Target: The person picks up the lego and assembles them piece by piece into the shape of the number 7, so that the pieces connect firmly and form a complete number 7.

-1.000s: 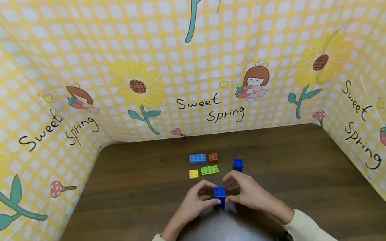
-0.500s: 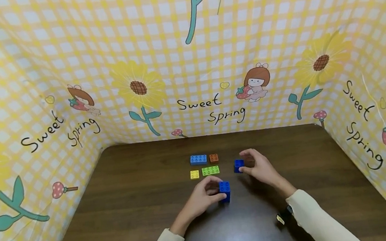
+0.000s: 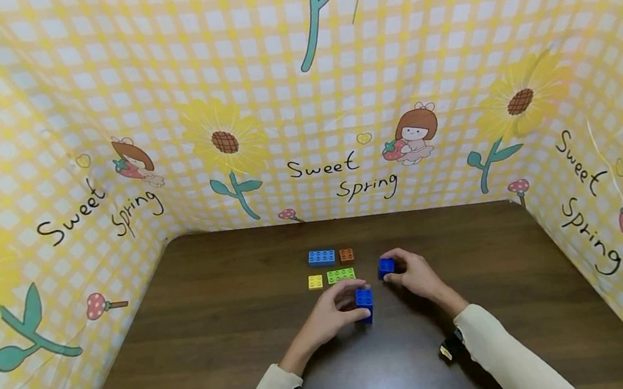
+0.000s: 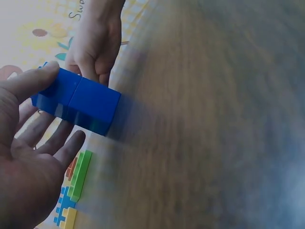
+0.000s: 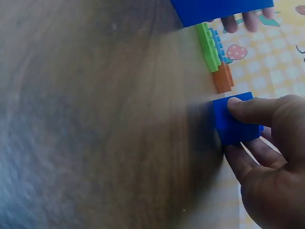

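My left hand (image 3: 329,315) holds a stack of two blue building blocks (image 3: 365,306) upright near the middle of the table, thumb on the near side. The seam between the two blocks shows on the stack (image 4: 76,95) in the left wrist view. Farther back and to the right, my right hand (image 3: 417,274) pinches a single blue block (image 3: 386,268). In the right wrist view the thumb lies across one face of this block (image 5: 240,126), with fingers on the opposite side. A gap separates the single block from the stack.
Behind the left hand lie a light blue block (image 3: 322,258), an orange-brown block (image 3: 346,255), a yellow block (image 3: 315,282) and a green block (image 3: 341,275) on the brown wooden table (image 3: 218,336). A yellow checked cloth (image 3: 307,110) walls the back and sides.
My right hand has left the stack, reached back to the right and taken hold of the single blue block. The left hand has shifted slightly right and back with the stack.
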A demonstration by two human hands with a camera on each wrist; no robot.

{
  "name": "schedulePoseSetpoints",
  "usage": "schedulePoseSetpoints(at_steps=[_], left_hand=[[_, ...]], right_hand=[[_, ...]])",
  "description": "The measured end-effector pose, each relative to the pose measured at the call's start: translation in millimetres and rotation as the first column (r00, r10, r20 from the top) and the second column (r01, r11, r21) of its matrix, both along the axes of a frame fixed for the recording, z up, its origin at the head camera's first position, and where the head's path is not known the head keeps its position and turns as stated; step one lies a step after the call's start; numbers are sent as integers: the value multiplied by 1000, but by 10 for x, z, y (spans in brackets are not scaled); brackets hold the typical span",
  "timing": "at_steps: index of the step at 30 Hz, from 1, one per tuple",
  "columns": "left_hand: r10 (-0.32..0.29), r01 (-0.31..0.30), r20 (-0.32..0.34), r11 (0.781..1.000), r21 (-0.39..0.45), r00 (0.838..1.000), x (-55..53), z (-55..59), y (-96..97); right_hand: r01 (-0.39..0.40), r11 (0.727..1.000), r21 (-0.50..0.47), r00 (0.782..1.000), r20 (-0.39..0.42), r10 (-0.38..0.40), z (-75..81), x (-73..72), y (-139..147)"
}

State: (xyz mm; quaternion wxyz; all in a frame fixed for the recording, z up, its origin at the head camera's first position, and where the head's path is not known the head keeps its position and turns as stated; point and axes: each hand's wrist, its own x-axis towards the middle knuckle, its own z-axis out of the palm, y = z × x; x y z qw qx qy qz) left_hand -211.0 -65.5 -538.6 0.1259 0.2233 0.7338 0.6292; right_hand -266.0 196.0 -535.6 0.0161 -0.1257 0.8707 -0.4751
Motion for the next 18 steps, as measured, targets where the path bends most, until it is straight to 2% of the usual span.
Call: schedulePoseSetpoints(at_steps=[7, 18], left_hand=[[63, -63, 44, 998, -19, 997, -18, -7, 18], [44, -43, 91, 999, -11, 995, -46, -5, 9]], right_hand=[[8, 1000, 10, 1000, 0, -8, -19, 0, 9], [9, 1000, 6, 1000, -9, -9, -55, -4, 23]])
